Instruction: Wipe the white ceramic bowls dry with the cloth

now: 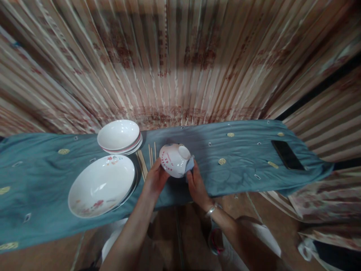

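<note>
A small white bowl (172, 160) with red printed marks is held up over the cloth, tilted on its side so that its foot ring faces up and right. My left hand (157, 176) grips the bowl's left rim, fingers closed and partly hidden by it. At the bowl's right side, my right hand (196, 184) is closed on a light blue cloth (190, 164) pressed against the bowl. Several wooden chopsticks (141, 165) lie just left of the bowl.
A stack of white bowls (120, 135) stands at the back left, with large floral bowls (103, 186) stacked in front. A black phone (287, 155) lies at the right on the blue-green tablecloth (237, 173). Patterned curtains (180, 67) hang behind the table.
</note>
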Tool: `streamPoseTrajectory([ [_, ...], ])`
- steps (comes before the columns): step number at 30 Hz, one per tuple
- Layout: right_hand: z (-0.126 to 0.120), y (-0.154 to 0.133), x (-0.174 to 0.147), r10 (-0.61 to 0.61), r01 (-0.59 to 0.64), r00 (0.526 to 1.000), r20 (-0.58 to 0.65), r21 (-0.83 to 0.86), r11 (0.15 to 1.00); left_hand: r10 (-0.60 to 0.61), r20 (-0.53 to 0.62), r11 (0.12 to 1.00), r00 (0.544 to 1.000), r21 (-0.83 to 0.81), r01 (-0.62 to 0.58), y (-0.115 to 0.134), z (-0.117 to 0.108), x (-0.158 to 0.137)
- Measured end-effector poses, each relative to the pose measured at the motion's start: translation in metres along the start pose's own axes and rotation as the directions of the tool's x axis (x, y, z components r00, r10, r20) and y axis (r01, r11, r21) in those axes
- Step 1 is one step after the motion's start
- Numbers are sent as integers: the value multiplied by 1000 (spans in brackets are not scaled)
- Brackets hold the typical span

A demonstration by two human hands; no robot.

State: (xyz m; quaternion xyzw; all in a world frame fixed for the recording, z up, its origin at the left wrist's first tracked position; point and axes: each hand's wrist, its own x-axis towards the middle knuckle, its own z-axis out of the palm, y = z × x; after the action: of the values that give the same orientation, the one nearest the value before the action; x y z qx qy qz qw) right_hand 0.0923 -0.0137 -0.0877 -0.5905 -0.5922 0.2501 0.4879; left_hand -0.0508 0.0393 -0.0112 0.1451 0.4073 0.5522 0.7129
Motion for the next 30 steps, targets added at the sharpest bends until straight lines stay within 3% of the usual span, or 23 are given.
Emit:
streamPoseTrajectory([
  [11,3,-12,-23,-218,243,969,114,-301,922,-28,16,987,999,-157,30,7,14,-9],
  [19,-5,-17,-15,-456,541,841,292,-426,725,-28,91,980,995,-194,45,-3,8,-2],
  [22,-9,-23,-9,-479,581,813,330,-433,689,-59,101,985,993,-155,74,-6,5,-2],
  [30,-11,-39,2,-478,599,801,360,-462,655,-12,56,996,998,-93,18,-10,7,-7],
])
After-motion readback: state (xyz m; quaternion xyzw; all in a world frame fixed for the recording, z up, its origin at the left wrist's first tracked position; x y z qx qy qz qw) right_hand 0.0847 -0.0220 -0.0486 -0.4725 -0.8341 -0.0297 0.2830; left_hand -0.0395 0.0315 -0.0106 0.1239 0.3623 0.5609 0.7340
